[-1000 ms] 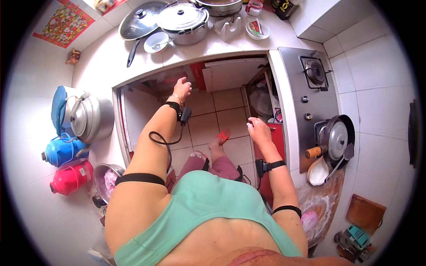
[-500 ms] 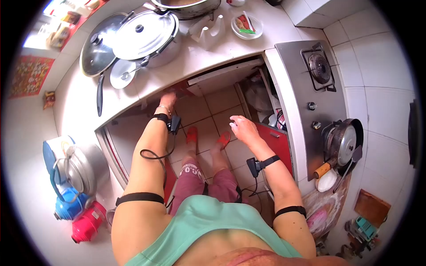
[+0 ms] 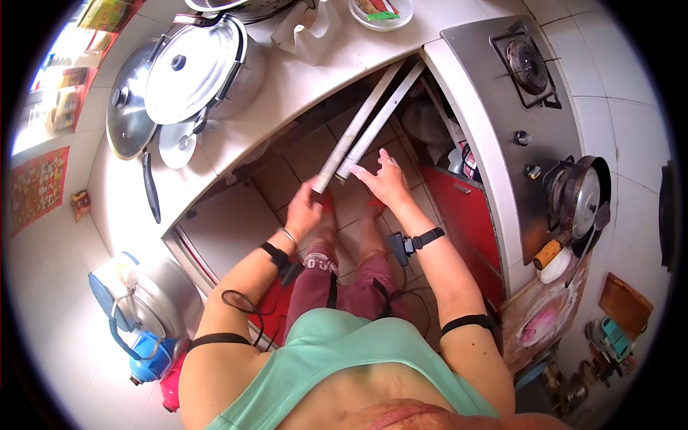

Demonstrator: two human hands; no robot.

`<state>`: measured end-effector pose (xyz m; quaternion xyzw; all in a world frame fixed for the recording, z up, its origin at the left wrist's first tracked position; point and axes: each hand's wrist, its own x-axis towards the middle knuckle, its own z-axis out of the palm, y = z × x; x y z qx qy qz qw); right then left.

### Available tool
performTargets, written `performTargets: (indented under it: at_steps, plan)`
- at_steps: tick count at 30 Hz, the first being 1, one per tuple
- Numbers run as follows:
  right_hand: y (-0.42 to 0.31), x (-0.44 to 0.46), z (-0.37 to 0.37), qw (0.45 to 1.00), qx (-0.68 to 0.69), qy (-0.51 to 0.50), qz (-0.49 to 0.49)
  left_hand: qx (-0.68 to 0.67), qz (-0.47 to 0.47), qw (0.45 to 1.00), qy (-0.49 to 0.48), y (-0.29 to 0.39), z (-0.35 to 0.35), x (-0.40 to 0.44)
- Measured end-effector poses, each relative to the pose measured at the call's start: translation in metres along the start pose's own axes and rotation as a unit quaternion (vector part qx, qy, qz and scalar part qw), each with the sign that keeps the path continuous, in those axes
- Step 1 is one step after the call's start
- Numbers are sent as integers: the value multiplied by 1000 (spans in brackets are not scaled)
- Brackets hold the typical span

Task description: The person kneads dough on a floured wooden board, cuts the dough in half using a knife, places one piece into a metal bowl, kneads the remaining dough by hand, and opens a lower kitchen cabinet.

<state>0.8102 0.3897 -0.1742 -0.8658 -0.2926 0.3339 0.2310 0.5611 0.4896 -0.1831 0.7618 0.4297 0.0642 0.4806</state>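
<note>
Below the counter, two long white edges run side by side toward me, looking like cabinet doors seen from above. My left hand (image 3: 304, 208) is closed around the near end of the left cabinet door (image 3: 351, 132). Close beside it, my right hand (image 3: 387, 180) has its fingers apart. Its thumb is at the near end of the right cabinet door (image 3: 383, 122); whether they touch I cannot tell. The lower parts of both doors are hidden from this angle.
Lidded pots (image 3: 190, 68) and a glass lid (image 3: 129, 107) rest on the counter (image 3: 287, 100). A gas stove (image 3: 494, 107) with a covered pan (image 3: 584, 201) is at right. An open red cabinet front (image 3: 462, 215) stands beside my right arm. An aluminium pot (image 3: 168, 287) is at left.
My left hand has moved right and nearer to me, now gripping a door end. The single white panel edge has given way to two edges angled toward me. My view has shifted slightly.
</note>
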Motion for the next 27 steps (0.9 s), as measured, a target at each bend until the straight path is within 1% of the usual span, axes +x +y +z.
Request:
performTargets:
  at_steps: [1,2,4,5,6,8,9,11,12,13,14,16,17,19,20,22,23,25,26,27]
  plan:
    - [-10,-5,-10,999,-15,-22,35,1,28,999,-34,1,12,-9]
    - [-15,-11,-18,999,-11,-22,42,0,56,996,-67,3,24,-16]
    - [-14,-22,-29,999,26,-17,28,-57,34,982,-178,25,37,-20]
    - [-9,-28,-29,993,53,-4,105,-42,77,973,-212,25,47,-16]
    - [5,-28,-27,986,41,-5,161,-42,76,972,-219,26,54,-7]
    - [26,-32,-39,982,3,15,187,-86,125,927,-342,29,67,26]
    - [32,-34,-49,980,8,8,198,-51,192,927,-319,13,78,48]
    - [42,-39,-62,981,-16,48,188,-9,50,960,-276,28,77,91]
    - [44,-40,-72,980,-31,66,185,-22,1,968,-249,20,83,116]
    - [52,-40,-75,982,-37,83,168,-36,-12,974,-224,-2,93,143]
    - [60,-40,-78,981,-34,83,174,-19,-46,974,-221,-24,101,172]
    - [74,-37,-83,985,-64,102,123,40,-49,981,-182,-40,110,222]
    - [77,-38,-82,987,-67,110,99,55,-22,985,-160,-63,120,251]
    - [79,-39,-77,986,-59,143,65,64,76,987,-123,-126,148,326]
    - [84,-38,-74,985,-59,158,40,71,119,985,-104,-144,155,356]
    - [91,-36,-71,984,-48,172,7,136,167,975,-52,-112,153,392]
    - [93,-37,-71,984,-43,173,2,120,187,975,-28,-73,148,409]
    - [96,-36,-68,984,-46,173,0,98,214,972,-4,-57,158,444]
    - [99,-36,-67,984,-58,170,3,147,244,958,10,-55,158,462]
    - [100,-36,-67,985,-59,165,2,144,248,958,11,-55,169,471]
